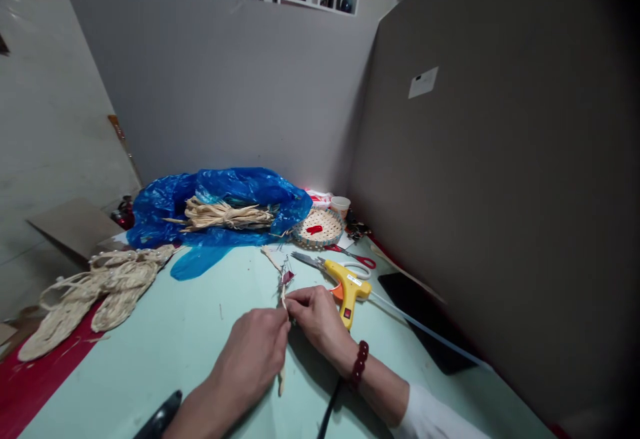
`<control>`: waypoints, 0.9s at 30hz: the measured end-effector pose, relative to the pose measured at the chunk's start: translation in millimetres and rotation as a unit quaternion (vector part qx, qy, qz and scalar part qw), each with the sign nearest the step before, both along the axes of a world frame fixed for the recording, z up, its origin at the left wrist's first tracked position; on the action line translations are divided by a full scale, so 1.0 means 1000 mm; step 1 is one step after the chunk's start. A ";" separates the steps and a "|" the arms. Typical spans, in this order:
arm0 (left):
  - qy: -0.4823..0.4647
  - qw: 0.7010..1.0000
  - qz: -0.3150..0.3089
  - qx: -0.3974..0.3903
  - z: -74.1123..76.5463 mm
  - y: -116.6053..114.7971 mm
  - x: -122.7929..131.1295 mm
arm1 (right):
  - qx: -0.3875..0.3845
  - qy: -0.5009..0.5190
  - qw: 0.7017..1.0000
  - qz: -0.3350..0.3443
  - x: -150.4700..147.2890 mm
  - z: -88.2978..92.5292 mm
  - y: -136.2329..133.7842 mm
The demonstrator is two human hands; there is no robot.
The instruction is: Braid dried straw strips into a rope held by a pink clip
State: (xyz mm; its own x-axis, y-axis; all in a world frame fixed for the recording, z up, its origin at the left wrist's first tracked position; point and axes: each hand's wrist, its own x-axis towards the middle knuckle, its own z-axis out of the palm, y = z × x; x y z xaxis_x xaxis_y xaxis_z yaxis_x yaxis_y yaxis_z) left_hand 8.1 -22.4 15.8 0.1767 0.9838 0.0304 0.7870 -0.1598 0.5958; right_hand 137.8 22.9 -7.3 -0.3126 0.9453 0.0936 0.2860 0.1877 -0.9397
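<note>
Both hands meet at the middle of the table over a thin strip of dried straw-like fibre. My left hand is closed round it, and the strip's lower end hangs out below the fist. Thumb and fingers of my right hand pinch the same piece just above. Beyond the fingertips, a small dark red piece with thin wire sits at the far end of the strip; its details are too small to tell. Right of my right hand lies a yellow hot glue gun, a long clear glue stick extending from its back.
Scissors and red-handled scissors lie behind the glue gun. Farther back are a woven basket and a blue plastic bag with a fibre bundle. Woven sandals rest at left, a black tablet-like slab at right. Grey partitions enclose the table.
</note>
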 end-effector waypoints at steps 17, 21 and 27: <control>-0.200 0.975 0.005 -0.096 -0.002 0.030 -0.014 | -0.131 0.099 0.986 0.035 0.001 0.007 -0.005; -0.302 0.940 -0.003 -0.157 -0.012 0.034 -0.009 | -0.097 0.053 0.993 0.052 0.004 0.009 -0.004; -0.349 0.916 0.070 -0.184 -0.020 0.034 -0.012 | 0.017 -0.068 0.997 0.029 0.007 0.007 -0.008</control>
State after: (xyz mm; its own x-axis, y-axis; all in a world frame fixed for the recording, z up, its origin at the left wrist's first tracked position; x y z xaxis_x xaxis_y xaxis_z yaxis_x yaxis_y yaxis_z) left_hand -3.4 11.9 -4.6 0.1108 0.9619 -0.2499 0.1909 0.2262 0.9552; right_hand 145.0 14.8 -0.2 -0.3794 0.9219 0.0789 0.3983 0.2397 -0.8854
